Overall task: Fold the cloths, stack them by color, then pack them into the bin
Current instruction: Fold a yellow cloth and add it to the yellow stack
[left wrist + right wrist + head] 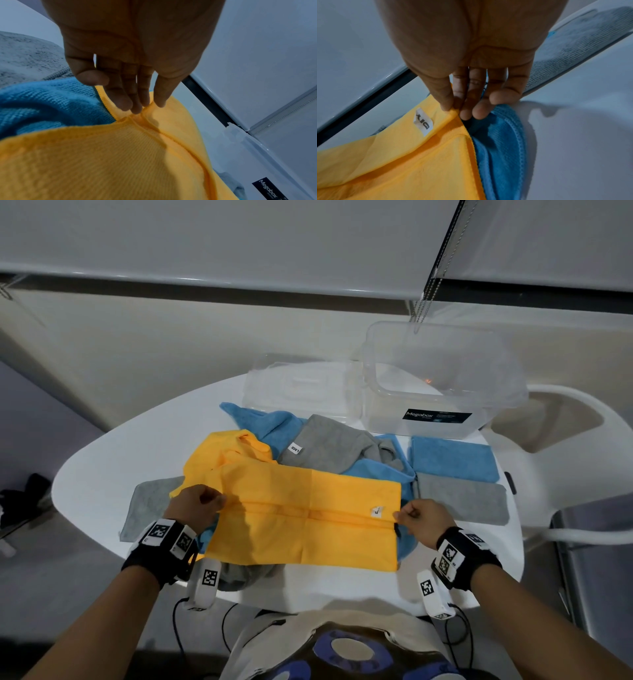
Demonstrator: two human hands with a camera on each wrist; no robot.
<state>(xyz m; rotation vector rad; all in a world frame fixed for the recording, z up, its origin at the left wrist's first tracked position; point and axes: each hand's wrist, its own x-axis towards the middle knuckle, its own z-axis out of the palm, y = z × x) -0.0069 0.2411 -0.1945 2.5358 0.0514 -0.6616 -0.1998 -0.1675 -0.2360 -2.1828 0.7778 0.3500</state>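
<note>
A yellow cloth (305,515) is stretched flat between my hands over a heap of loose cloths. My left hand (200,503) pinches its left edge (142,112) between thumb and fingers. At the right edge, my right hand (409,515) pinches the yellow cloth (455,112) beside its white label (423,121). Beneath it lie loose blue cloth (260,422) and a crumpled grey cloth (332,443). A folded blue cloth (452,458) and a folded grey cloth (462,498) lie side by side at the right. The clear bin (442,378) stands open at the back right.
The bin's clear lid (301,388) lies left of the bin on the white round table (102,460). Another grey cloth (147,508) lies flat at the left. A white chair (565,412) stands behind the table on the right.
</note>
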